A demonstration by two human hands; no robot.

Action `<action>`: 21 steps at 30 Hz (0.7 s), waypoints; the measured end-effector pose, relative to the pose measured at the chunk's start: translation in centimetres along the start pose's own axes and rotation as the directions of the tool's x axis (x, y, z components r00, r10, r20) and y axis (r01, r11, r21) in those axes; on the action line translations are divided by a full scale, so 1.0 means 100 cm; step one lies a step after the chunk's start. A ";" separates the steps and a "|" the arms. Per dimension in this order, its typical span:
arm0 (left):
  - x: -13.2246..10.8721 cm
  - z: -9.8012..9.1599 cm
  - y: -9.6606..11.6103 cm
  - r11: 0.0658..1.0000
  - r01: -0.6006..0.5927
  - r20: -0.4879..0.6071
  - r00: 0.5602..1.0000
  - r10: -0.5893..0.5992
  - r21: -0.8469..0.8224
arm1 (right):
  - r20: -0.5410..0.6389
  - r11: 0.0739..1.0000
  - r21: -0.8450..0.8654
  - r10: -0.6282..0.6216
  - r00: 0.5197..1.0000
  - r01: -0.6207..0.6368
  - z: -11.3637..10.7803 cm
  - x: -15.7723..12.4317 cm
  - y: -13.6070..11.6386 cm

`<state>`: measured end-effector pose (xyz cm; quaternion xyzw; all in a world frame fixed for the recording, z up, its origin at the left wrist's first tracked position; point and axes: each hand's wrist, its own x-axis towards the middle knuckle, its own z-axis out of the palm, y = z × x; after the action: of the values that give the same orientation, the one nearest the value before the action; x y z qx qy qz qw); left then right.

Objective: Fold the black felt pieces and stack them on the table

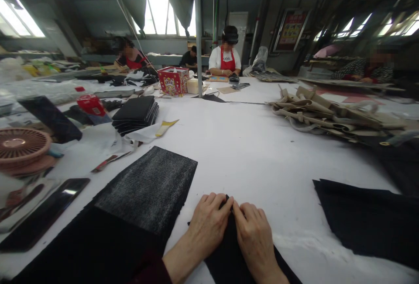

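Observation:
Both of my hands rest side by side on a black fabric piece [229,258] near the front edge of the white table [248,153]. My left hand [207,225] lies over its left part with fingers curled down onto the cloth. My right hand [253,233] presses on the right part, its fingertips meeting the left hand's at the piece's far corner. Most of the piece is hidden under my hands. A grey-black textured fabric sheet [147,190] lies just left of my left hand.
Black fabric [366,223] lies at the right. A beige pile of bags [327,113] sits at the far right, a black stack [135,113] at the left, a pink fan [22,146] and a phone [42,218] nearer. People sit at the far end by a red box [173,81].

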<state>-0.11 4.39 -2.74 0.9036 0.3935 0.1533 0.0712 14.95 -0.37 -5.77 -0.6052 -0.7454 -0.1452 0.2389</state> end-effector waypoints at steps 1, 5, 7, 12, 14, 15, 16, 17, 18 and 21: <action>0.000 0.000 0.000 1.000 0.003 0.002 1.000 -0.003 0.001 | 0.000 1.000 -0.001 -0.001 1.000 0.001 0.000 0.000 0.000; 0.000 0.000 -0.001 1.000 0.011 0.008 1.000 -0.011 -0.007 | -0.013 1.000 0.006 -0.006 1.000 0.006 0.000 0.001 0.000; 0.000 0.000 -0.001 1.000 0.014 0.010 1.000 -0.014 -0.012 | -0.013 1.000 0.011 -0.009 1.000 0.009 0.000 0.001 0.000; 0.001 -0.002 -0.001 1.000 0.018 0.012 1.000 -0.017 -0.026 | -0.005 1.000 0.009 -0.009 1.000 0.009 0.000 0.001 -0.001; 0.002 -0.003 -0.001 1.000 0.021 0.013 1.000 -0.021 -0.023 | 0.000 1.000 0.003 -0.010 1.000 0.010 0.000 0.001 -0.001; 0.002 -0.002 0.000 1.000 0.022 0.013 1.000 -0.022 -0.019 | 0.003 1.000 0.000 -0.012 1.000 0.012 0.001 0.001 -0.001; 0.002 -0.002 0.000 1.000 0.024 0.011 1.000 -0.024 -0.014 | 0.005 1.000 -0.002 -0.013 1.000 0.013 0.001 0.001 -0.001; 0.002 -0.002 -0.001 1.000 0.027 0.009 1.000 -0.027 -0.009 | 0.006 1.000 -0.006 -0.014 1.000 0.014 0.001 0.001 -0.001; 0.003 -0.002 -0.002 0.999 0.032 0.006 0.999 -0.032 -0.004 | 0.005 1.000 -0.010 -0.014 1.000 0.014 0.002 0.000 0.000; 0.003 -0.003 -0.007 0.998 0.056 -0.028 0.998 -0.056 -0.003 | -0.002 1.000 -0.018 -0.016 1.000 0.016 0.003 0.000 0.000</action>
<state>-0.52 5.08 -2.63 0.8900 0.4194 0.1643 0.0712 14.90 -0.23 -6.04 -0.6012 -0.7487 -0.1544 0.2329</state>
